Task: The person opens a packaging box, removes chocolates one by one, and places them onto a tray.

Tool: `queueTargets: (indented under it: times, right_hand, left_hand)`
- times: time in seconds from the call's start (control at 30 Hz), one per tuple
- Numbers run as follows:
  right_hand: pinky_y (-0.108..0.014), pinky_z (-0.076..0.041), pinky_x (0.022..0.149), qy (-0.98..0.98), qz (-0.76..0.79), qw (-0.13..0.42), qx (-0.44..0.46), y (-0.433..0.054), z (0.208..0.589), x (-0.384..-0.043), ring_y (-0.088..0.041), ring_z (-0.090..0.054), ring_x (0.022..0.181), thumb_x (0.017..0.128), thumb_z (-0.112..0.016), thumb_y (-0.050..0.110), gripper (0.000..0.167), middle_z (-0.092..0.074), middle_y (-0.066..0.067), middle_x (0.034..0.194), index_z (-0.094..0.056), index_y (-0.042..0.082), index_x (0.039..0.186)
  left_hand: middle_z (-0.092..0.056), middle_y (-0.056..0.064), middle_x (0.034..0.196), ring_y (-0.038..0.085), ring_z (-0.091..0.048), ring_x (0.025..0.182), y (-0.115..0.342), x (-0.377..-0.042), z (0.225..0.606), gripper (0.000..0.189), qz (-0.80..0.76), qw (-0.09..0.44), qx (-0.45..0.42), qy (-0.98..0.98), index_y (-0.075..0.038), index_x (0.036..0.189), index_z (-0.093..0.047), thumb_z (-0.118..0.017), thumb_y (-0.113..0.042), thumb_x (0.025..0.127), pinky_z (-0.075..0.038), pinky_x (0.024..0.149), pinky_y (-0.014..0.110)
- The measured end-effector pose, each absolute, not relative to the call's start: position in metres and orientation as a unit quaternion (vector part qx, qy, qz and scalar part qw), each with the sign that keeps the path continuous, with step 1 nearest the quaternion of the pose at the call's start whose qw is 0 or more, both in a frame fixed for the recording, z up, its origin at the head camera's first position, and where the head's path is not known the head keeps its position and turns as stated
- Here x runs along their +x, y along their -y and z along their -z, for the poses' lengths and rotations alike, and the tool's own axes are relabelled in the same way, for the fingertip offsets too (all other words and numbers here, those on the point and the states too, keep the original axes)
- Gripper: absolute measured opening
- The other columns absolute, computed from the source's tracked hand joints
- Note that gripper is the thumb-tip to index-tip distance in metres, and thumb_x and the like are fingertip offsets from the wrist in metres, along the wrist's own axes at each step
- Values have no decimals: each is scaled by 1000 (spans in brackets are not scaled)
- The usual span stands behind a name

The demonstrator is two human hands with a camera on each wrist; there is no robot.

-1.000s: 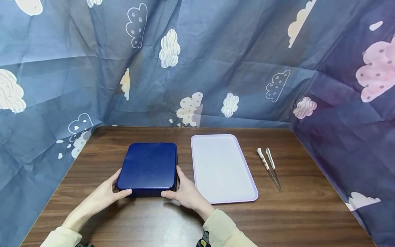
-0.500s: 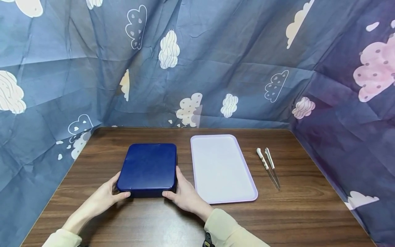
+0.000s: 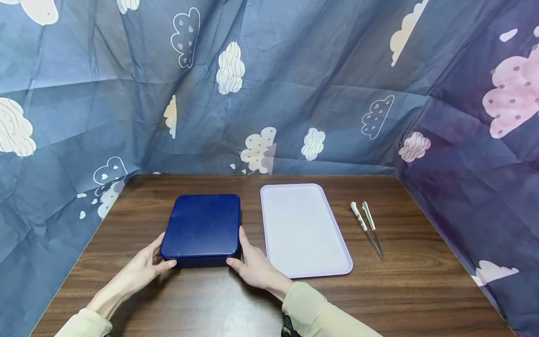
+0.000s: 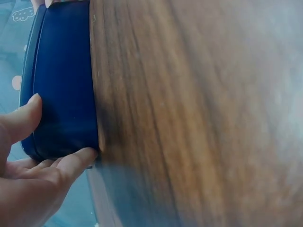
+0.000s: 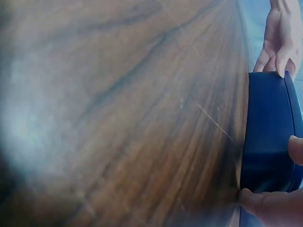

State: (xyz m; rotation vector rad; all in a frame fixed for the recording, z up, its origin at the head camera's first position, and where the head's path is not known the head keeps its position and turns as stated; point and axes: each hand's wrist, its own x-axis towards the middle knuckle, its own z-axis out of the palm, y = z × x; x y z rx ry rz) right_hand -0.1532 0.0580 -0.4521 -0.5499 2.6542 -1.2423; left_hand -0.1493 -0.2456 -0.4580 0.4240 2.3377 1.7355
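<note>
Blue lidded box (image 3: 202, 225) fills our grasp, left hand (image 3: 144, 263) and right hand (image 3: 254, 267) gripping its near corners. Right of them lies a lilac-rimmed tray (image 3: 304, 229).

Just to the right of the right hand (image 3: 254, 267) lies a white tray (image 3: 304, 229) with a pale lilac rim, flat and reaching farther forward than the hand. Well to that hand's right, past the tray, are two slim utensils, a patterned-handled one (image 3: 364, 228) and a plain white-handled one (image 3: 373, 227); their metal ends draw close together, though whether they touch is hard to tell. Brown wood-grain tabletop (image 3: 404, 299) spreads beneath; beyond both hands hangs creased blue cloth (image 3: 286, 107) printed with clouds.
</note>
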Motion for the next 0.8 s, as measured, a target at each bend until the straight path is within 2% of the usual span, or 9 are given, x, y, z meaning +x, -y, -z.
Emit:
queueTargets:
  times: [0.07, 0.13, 0.2, 0.27, 0.37, 0.47, 0.57, 0.7, 0.8]
  right_hand:
    - [-38, -39, 102, -885, 418, 83, -186, -59, 453, -153, -10, -53, 71, 96, -64, 28, 89, -52, -2, 68, -4, 4, 157]
    - [-38, -37, 105, -880, 428, 82, -189, -60, 453, -153, -13, -61, 96, 97, -64, 27, 87, -67, -12, 92, -5, 6, 157]
    - [-37, -35, 107, -863, 456, 85, -200, -61, 453, -153, -17, -55, 119, 98, -62, 24, 85, -60, -18, 128, -4, 6, 157]
    - [-35, -33, 108, -843, 487, 89, -209, -63, 454, -153, -19, -42, 132, 99, -61, 21, 83, -40, -15, 149, -4, 7, 157]
    - [-32, -35, 105, -821, 520, 98, -215, -66, 453, -153, -21, -41, 133, 99, -60, 18, 81, -31, -14, 153, -4, 7, 157]
    - [-31, -39, 102, -822, 521, 105, -204, -68, 451, -153, -22, -44, 131, 99, -61, 23, 81, -32, -15, 153, -6, 9, 157]
    - [-32, -41, 100, -819, 527, 114, -197, -69, 449, -153, -24, -47, 129, 98, -62, 25, 82, -33, -16, 153, -8, 11, 158]
    - [-34, -39, 103, -828, 513, 101, -202, -71, 448, -155, -20, -44, 132, 98, -62, 25, 80, -32, -12, 154, -10, 10, 158]
    - [-38, -32, 109, -847, 485, 83, -202, -73, 445, -157, -17, -35, 137, 98, -61, 29, 78, -27, -7, 157, -12, 10, 157]
  left_hand:
    - [-17, 31, 154, 40, -25, 136, 246, -150, 459, 91, -595, 102, 143, -784, 5, 154, -2, -68, -13, 93, -34, 94, 11]
    - [-16, 31, 154, 40, -24, 136, 247, -149, 459, 90, -600, 101, 149, -779, 4, 154, -1, -67, -11, 94, -34, 94, 11]
    - [-18, 30, 154, 38, -25, 136, 247, -149, 459, 90, -599, 93, 155, -780, 3, 155, -2, -67, -10, 93, -33, 95, 11]
    - [-20, 30, 154, 37, -30, 134, 247, -148, 458, 90, -588, 87, 165, -787, 1, 155, -3, -67, -10, 93, -35, 95, 12]
    - [-23, 30, 153, 39, -38, 130, 246, -147, 457, 90, -557, 76, 182, -807, -1, 156, -5, -68, -12, 93, -38, 93, 14]
    - [-30, 29, 151, 39, -44, 126, 246, -146, 453, 90, -530, 65, 186, -825, -6, 157, -8, -69, -17, 93, -40, 91, 15]
    - [-35, 27, 149, 38, -43, 128, 245, -146, 447, 88, -499, 53, 174, -847, -10, 158, -13, -70, -24, 93, -36, 92, 12]
    - [-32, 27, 151, 39, -37, 133, 245, -147, 441, 85, -462, 47, 164, -870, -6, 157, -15, -68, -28, 94, -30, 92, 8]
    - [-29, 24, 153, 40, -36, 134, 245, -148, 437, 85, -439, 47, 157, -883, -7, 157, -15, -67, -31, 94, -36, 97, 17]
